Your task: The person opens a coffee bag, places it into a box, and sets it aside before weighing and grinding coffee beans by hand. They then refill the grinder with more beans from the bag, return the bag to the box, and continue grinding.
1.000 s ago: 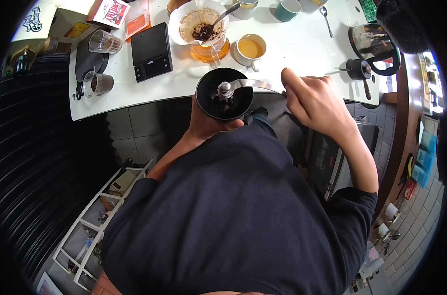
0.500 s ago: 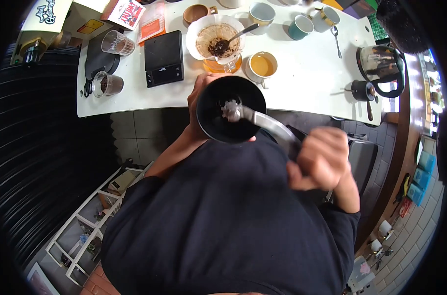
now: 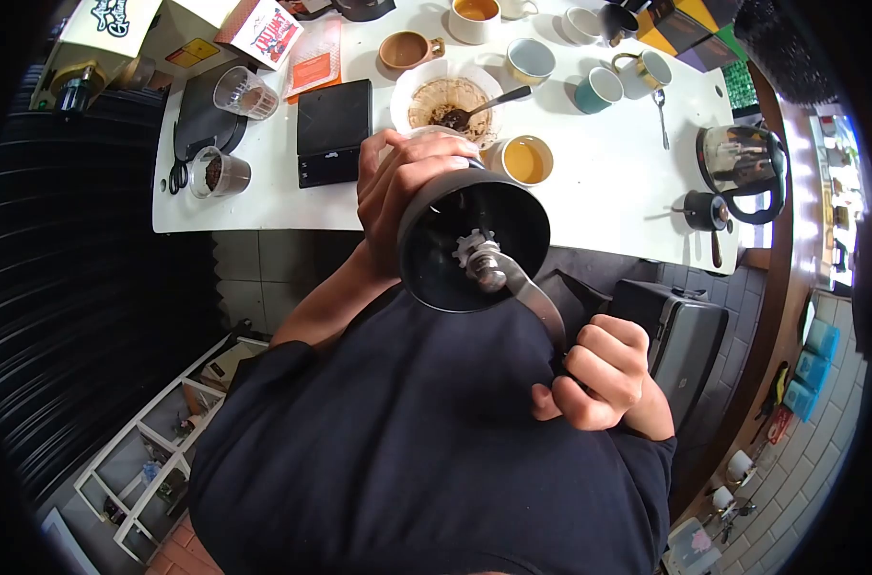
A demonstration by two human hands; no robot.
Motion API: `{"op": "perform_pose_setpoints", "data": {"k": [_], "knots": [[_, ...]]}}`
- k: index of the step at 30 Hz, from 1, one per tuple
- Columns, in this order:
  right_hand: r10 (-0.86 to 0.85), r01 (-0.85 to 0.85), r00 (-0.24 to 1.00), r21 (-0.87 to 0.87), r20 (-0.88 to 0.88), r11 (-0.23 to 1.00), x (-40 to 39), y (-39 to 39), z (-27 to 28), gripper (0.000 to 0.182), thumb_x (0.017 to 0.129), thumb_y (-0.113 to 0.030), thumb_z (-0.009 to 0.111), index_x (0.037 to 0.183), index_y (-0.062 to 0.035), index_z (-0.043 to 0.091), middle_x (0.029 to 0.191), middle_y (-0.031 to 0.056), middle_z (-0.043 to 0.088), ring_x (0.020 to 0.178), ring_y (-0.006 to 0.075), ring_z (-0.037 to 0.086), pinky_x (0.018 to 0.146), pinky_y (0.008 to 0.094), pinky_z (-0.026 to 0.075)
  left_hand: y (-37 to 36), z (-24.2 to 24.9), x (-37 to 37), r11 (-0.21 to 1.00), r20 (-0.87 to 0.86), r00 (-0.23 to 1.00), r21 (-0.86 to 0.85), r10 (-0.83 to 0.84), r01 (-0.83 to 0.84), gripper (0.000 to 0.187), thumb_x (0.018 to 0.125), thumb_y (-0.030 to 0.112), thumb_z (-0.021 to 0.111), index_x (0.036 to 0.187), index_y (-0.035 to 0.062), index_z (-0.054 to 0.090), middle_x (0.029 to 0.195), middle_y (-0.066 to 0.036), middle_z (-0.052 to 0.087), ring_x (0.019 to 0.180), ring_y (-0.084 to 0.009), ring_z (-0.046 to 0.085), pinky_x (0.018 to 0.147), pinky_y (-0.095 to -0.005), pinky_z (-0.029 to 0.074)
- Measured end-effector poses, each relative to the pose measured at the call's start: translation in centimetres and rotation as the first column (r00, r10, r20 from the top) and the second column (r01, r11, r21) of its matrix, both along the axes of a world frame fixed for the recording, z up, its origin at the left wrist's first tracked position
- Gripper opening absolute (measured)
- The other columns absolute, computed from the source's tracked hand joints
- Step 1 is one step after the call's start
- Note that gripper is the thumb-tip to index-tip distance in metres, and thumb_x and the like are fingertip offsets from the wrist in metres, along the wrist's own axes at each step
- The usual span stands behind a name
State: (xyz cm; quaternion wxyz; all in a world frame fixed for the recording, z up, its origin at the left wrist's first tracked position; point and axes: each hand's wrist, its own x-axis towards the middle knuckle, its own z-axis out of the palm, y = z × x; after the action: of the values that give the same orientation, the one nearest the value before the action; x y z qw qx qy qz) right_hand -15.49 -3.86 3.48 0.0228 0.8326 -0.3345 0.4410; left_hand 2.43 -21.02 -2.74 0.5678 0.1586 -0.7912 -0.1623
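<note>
My left hand (image 3: 407,177) is wrapped round the body of a black hand grinder (image 3: 421,254), tilted so its wide open top faces me. A toothed metal nut sits at its centre, and a curved metal crank (image 3: 536,305) runs from there to the right. My right hand (image 3: 604,374) is closed round the crank's end; the knob is hidden by the fingers. Just beyond the grinder are a paper filter (image 3: 436,94) with dark wet grounds and a spoon (image 3: 498,103), and a cup of yellowish liquid (image 3: 525,161).
On the white table (image 3: 618,211) are a black scale (image 3: 334,129), a plastic cup of coffee beans (image 3: 220,173), a brown cup (image 3: 406,51) and several other cups. A glass kettle (image 3: 741,158) stands at the right, beside a small black pot (image 3: 706,211).
My right hand and the crank have swung down and slightly left. The grinder has shifted a little right and down, and my left hand shows more over its upper side.
</note>
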Motion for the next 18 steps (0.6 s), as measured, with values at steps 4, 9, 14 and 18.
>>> {"op": "perform_pose_setpoints", "data": {"k": [4, 9, 14, 18], "knots": [[-0.068, 0.068, 0.998, 0.122, 0.003, 0.99, -0.4, -1.1, 0.7, 0.016, 0.07, -0.007, 0.065, 0.075, -0.0072, 0.05, 0.06, -0.0003, 0.037, 0.044, 0.013, 0.037, 0.039, 0.0264, 0.031, -0.2, 1.0, 0.8, 0.999, 0.214, 0.976, -0.012, 0.041, -0.039, 0.043, 0.076, 0.029, 0.081, 0.107, 0.0066, 0.062, 0.099, -0.007, 0.07, 0.09, -0.0208, 0.069, 0.087, -0.0408, 0.041], [-0.093, 0.153, 0.975, 0.303, -0.204, 0.941, 0.3, -4.8, 3.4, 0.025, 0.063, -0.012, 0.068, 0.082, -0.0111, 0.052, 0.06, -0.0001, 0.04, 0.048, 0.0165, 0.051, 0.041, 0.0314, 0.04, 0.3, 0.8, 0.1, 0.721, 0.186, 0.942, 0.688, -0.28, 0.079, 0.074, 0.055, 0.038, 0.096, 0.111, 0.0017, 0.064, 0.097, -0.01, 0.072, 0.086, -0.0225, 0.071, 0.081, -0.0376, 0.055], [0.212, -0.156, 0.923, 0.192, -0.322, 0.969, 4.4, -7.6, 5.0, 0.043, 0.067, -0.045, 0.07, 0.087, -0.0106, 0.053, 0.059, -0.0018, 0.045, 0.05, 0.0146, 0.054, 0.041, 0.0311, 0.042, 2.1, -0.6, -0.7, 0.584, -0.116, 0.95, 0.765, -0.29, 0.272, 0.046, 0.072, 0.02, 0.087, 0.108, 0.0026, 0.065, 0.091, -0.011, 0.071, 0.082, -0.0218, 0.071, 0.072, -0.0337, 0.056], [0.25, -0.179, 0.919, 0.241, -0.305, 0.954, 5.6, -10.9, 8.9, 0.036, 0.084, -0.037, 0.065, 0.085, -0.0016, 0.063, 0.058, 0.0062, 0.061, 0.054, 0.0273, 0.065, 0.048, 0.0392, 0.049, 2.4, 3.9, -0.5, 0.822, 0.337, 0.828, 0.519, -0.448, 0.233, 0.059, 0.075, 0.026, 0.086, 0.123, 0.0043, 0.06, 0.114, -0.011, 0.066, 0.101, -0.0189, 0.066, 0.088, -0.0352, 0.052]]}}
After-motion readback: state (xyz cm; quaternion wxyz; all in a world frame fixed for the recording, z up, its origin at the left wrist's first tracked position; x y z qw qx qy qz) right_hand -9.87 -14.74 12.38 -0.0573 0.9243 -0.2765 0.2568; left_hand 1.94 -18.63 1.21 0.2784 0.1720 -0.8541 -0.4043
